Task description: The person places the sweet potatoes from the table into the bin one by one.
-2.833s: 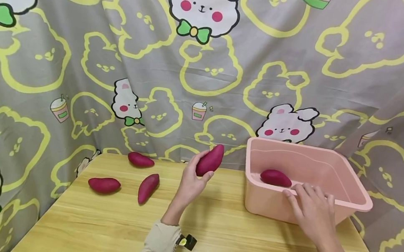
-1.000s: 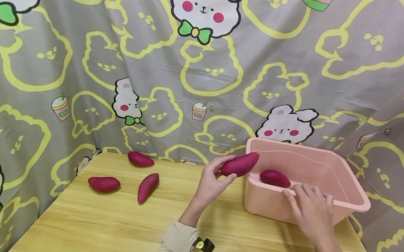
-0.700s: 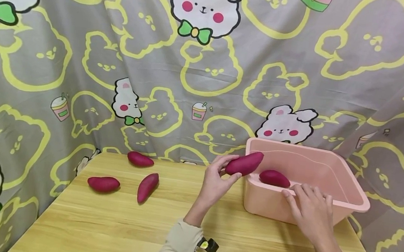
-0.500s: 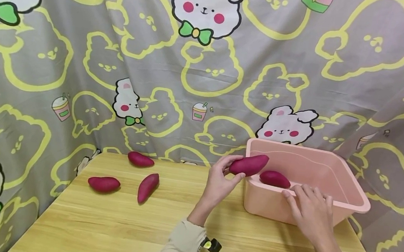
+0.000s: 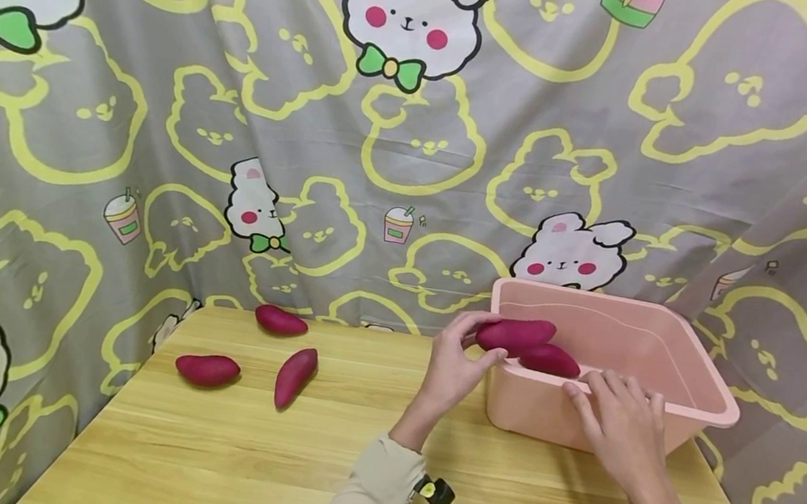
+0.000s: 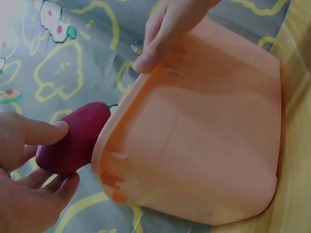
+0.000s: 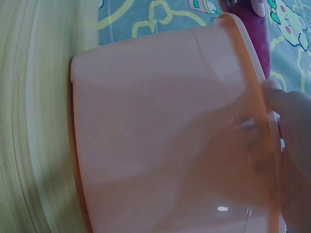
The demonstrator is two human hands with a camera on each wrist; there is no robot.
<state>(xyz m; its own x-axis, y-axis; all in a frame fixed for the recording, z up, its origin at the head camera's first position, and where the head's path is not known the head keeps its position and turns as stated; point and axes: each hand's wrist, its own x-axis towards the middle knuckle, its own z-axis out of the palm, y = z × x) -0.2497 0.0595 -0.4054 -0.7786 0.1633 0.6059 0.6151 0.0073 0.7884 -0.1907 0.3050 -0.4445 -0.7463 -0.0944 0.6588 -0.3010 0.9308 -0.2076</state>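
Observation:
My left hand (image 5: 460, 362) pinches a purple sweet potato (image 5: 517, 334) between thumb and fingers, over the near left corner of a pink plastic tub (image 5: 542, 412). Inside the tub lies a second sweet potato (image 5: 551, 360), partly covered from sight by the held one. With fingers over the near rim and thumb outside, my right hand (image 5: 622, 426) holds the tub. In the left wrist view the held sweet potato (image 6: 77, 138) is just beyond the tub's rim (image 6: 119, 114). The right wrist view has my right thumb (image 7: 277, 97) against the rim.
Three more sweet potatoes lie on the left of the wooden table (image 5: 228, 449): one at the back (image 5: 281, 321), one at the far left (image 5: 207, 370), one slanting nearer the middle (image 5: 295, 378). A patterned grey curtain (image 5: 420, 119) hangs behind and at both sides.
My left hand has carried its sweet potato rightward from above the table to over the tub, lowering and levelling it lately. The right hand keeps its hold on the rim.

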